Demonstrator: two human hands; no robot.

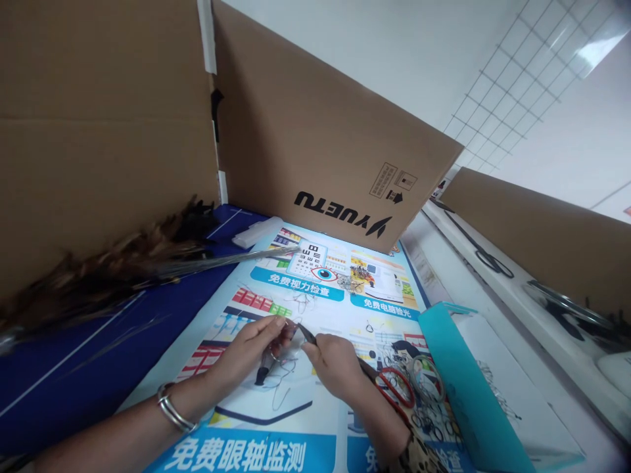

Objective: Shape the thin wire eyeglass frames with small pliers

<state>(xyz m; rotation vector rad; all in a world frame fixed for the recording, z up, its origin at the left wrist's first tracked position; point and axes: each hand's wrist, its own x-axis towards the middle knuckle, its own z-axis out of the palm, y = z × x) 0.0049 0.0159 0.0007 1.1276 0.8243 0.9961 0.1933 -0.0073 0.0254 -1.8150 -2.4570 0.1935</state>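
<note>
Left hand: the left hand (pixel 254 348) lies near the middle of the scene, fingers drawn together and pinching a thin wire frame (pixel 263 373).
Right hand: the right hand (pixel 336 365), just right of the left, is curled shut around a dark slim tool (pixel 306 334); its handle is hidden in the fist.
Wire frame: it sits between the two hands above the poster. A dark-tipped arm and a loose loop of wire hang out below the left fingers. What kind of frame it is I cannot tell for sure.
Tool tip: it points left and far, meeting the frame at the left fingertips. The exact contact point is too small to make out.
Wrist: a silver bangle (pixel 172 411) sits on the left wrist.
Surface: a printed poster (pixel 276 453) with an eye chart and blue banners is spread over a blue table (pixel 59 381).
Near right: red-handled scissors (pixel 396 386) lie just right of the right hand, beside a heap of wire frames (pixel 428 401).
Right: an open teal box (pixel 458 401) stands against that heap.
Left: a brown feather duster (pixel 103 269) lies across the table, well apart from the hands.
Far: a cardboard box (pixel 315 131) printed YUETU leans over the poster.
</note>
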